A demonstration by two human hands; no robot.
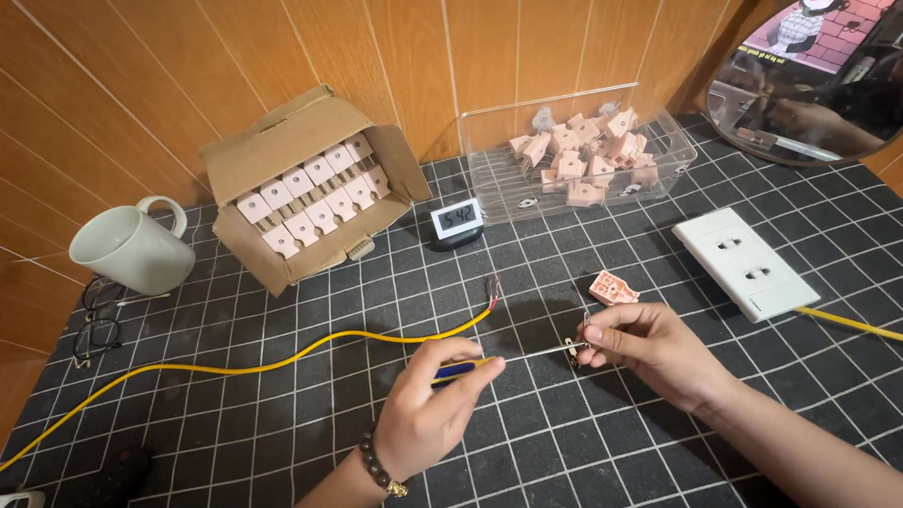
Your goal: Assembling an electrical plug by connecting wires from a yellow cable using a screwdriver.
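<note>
Holding screwdriver (513, 359) against perhaps a metal clip (574, 349).

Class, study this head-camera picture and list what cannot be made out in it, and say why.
- Small metal part in the right hand: too small, and fingers cover part of it.
- Screwdriver handle: mostly hidden inside the left hand.
- Yellow cable: its far end is cut off by the left edge.
- Dark object at bottom left: too dim to identify.
</note>
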